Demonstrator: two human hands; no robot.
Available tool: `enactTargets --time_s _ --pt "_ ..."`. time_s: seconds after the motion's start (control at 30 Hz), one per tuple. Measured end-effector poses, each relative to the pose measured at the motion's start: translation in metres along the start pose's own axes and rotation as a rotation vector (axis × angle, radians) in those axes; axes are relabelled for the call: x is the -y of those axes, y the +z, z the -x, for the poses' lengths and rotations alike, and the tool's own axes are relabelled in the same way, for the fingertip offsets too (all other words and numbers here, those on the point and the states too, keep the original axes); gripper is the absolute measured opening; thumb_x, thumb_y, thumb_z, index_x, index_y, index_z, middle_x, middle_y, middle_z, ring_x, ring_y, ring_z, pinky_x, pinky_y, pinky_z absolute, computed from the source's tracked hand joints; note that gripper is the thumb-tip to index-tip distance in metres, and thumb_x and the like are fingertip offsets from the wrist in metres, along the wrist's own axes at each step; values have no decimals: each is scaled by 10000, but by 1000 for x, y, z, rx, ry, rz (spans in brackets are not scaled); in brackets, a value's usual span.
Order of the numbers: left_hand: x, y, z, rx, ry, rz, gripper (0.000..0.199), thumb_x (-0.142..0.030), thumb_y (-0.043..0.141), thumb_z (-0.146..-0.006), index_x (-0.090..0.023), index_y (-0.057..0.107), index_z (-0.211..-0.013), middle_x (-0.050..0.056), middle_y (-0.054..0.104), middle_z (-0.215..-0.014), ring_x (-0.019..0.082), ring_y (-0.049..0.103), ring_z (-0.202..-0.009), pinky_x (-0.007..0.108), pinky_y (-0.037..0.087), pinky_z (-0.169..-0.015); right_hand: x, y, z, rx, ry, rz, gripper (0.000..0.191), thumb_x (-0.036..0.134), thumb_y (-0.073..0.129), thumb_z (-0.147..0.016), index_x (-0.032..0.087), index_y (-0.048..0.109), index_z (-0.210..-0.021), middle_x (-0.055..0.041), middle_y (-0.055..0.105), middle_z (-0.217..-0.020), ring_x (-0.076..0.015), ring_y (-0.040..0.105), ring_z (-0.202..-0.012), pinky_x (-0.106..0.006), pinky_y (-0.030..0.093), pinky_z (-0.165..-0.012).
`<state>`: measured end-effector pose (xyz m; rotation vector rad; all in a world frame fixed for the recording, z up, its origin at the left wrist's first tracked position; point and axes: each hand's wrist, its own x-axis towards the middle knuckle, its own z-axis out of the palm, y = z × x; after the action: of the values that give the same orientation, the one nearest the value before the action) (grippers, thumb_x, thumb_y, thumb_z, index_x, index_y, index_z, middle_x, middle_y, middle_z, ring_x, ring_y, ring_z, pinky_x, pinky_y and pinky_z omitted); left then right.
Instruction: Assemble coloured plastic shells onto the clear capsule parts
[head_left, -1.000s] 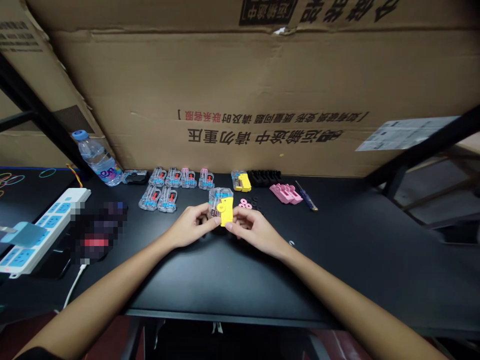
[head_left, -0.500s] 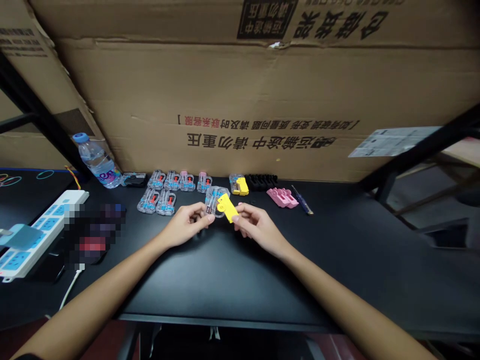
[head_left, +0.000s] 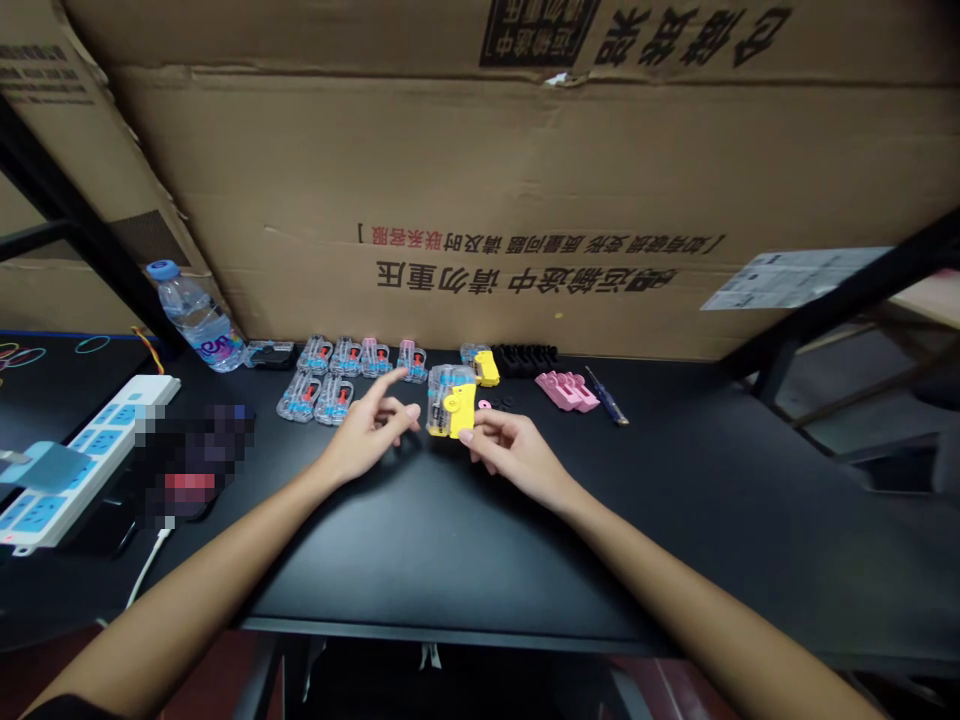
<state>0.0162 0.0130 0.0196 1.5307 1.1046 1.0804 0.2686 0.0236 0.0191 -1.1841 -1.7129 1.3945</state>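
My right hand (head_left: 510, 452) pinches the lower corner of a small clear plastic case with a yellow plate (head_left: 452, 402), holding it above the black table. The yellow plate, with a round disc on it, covers the case's right side; blue parts show through the clear plastic. Just left of the case is my left hand (head_left: 375, 425), its fingers spread and nothing in them. Beyond my left hand lie several clear cases with red and blue parts (head_left: 335, 398) in two rows. Another clear case with a yellow plate (head_left: 486, 367) lies behind the held one.
Black plastic parts (head_left: 529, 359), pink plastic parts (head_left: 568, 391) and a screwdriver (head_left: 607, 396) lie at the back right. A water bottle (head_left: 196, 318) leans at the back left, near a white power strip (head_left: 90, 455). Cardboard (head_left: 480, 180) walls the back of the black table (head_left: 450, 560).
My left hand has let go of the clear case and opened its fingers. The yellow plate has turned and now lies along the case, which stays in my right hand.
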Motion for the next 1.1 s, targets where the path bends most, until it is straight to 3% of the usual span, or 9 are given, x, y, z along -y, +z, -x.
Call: enactTargets --time_s 0.03,0.1,0.23,0.43,0.67,0.93,1.1 --pt "1 -1 0 -15 3 7 724 -505 670 -972 -186 436 -1578 37 777 -889 126 628 -642 261 528 -662 0 -1 0 -23 10 -6 485 621 739 -867 153 704 -990 12 616 -655 -102 470 -499 -253 358 -473" --pt "3 -2 0 11 -5 -11 666 -497 663 -981 -175 490 -1538 50 780 -907 123 627 -650 263 531 -675 2 -3 -1 -48 20 -17 500 645 726 -868 156 697 -967 10 614 -652 -99 457 -490 -251 334 -456" --pt "4 5 3 160 -37 -93 424 -511 629 -1004 -160 705 -1229 61 779 -876 126 624 -634 271 518 -656 8 0 0 15 6 3 465 636 700 -890 171 675 -880 3 618 -653 -97 459 -488 -249 323 -449" --pt "1 11 6 218 -24 -103 374 -528 586 -1027 -170 695 -1006 33 743 -810 121 611 -630 260 495 -640 6 2 0 112 2 50 448 617 651 -941 185 642 -821 -2 633 -677 -97 490 -503 -242 366 -470" --pt "-3 11 5 207 -42 -33 410 -578 595 -1001 -176 644 -932 23 713 -754 118 588 -592 251 475 -609 3 -3 -2 146 56 0 433 596 688 -924 190 617 -788 16 625 -638 -77 468 -432 -218 317 -408" --pt "0 2 1 82 -23 54 420 -586 574 -1003 -189 570 -868 9 696 -711 104 555 -556 237 440 -606 -1 -9 -4 -32 28 -208 417 579 726 -885 192 607 -784 27 610 -617 -68 421 -417 -205 285 -382" --pt "1 9 6 240 -63 -18 414 -582 628 -979 -169 633 -959 24 695 -748 119 580 -586 244 469 -594 11 -2 1 46 33 -110 462 636 735 -873 187 651 -807 35 578 -592 -75 422 -422 -223 297 -399"
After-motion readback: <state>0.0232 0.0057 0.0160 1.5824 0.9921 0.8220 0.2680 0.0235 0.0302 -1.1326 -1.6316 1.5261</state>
